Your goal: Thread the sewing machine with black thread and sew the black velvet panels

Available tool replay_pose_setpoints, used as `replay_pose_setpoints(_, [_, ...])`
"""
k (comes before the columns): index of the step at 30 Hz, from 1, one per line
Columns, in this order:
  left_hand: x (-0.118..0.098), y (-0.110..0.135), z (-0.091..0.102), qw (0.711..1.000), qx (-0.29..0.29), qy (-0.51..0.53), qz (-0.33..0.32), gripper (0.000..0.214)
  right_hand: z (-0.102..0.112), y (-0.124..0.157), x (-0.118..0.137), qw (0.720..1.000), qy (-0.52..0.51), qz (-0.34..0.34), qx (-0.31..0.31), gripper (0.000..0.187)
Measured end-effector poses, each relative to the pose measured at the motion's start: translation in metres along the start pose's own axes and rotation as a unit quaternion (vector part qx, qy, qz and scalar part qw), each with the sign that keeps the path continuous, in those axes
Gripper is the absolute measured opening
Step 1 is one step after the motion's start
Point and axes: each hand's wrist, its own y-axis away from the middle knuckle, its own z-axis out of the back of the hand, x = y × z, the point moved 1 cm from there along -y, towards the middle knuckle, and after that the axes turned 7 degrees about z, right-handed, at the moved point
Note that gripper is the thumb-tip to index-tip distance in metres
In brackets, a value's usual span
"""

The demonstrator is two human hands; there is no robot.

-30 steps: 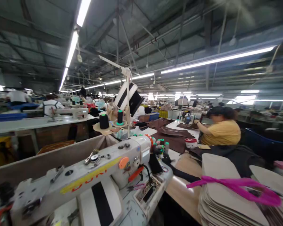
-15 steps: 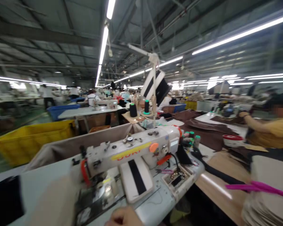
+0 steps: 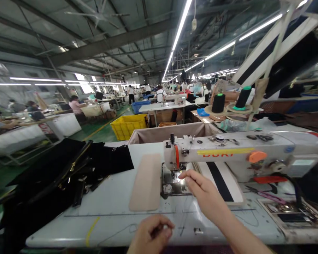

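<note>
Our right hand (image 3: 206, 197) is up at the needle area of the sewing machine (image 3: 241, 151), fingertips pinched in a tight grip, probably on thread too thin to make out. Left hand (image 3: 151, 238) sits curled near the desk (image 3: 116, 218) edge, grip closed on something tiny, while the tan piece (image 3: 146, 181) lies flat beside the presser foot, handy to feed.

a yellow bin (image 3: 129, 126) stands beyond the table; black fabric (image 3: 55, 173) is piled at its left.
</note>
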Motion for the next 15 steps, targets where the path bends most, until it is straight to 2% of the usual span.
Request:
replay_pose_setpoints(3, [-0.013, -0.038, -0.007, 0.994, -0.033, 0.099, 0.026, 0.033, 0.011, -0.024, 0.009, 0.997, -0.072, 0.000, -0.027, 0.026])
replay_pose_setpoints(7, [-0.032, -0.077, -0.022, 0.984, -0.067, 0.163, -0.011, 0.046, 0.009, -0.039, 0.012, 0.968, -0.243, -0.032, -0.055, 0.024])
replay_pose_setpoints(12, [-0.034, -0.104, -0.041, 0.983, -0.051, 0.171, -0.033, 0.058, 0.012, -0.026, -0.001, 0.918, -0.361, -0.030, -0.161, 0.018])
replay_pose_setpoints(15, [-0.029, -0.109, -0.047, 0.986, -0.057, 0.149, -0.045, 0.055, 0.015, -0.014, -0.009, 0.906, -0.384, -0.040, -0.173, 0.017])
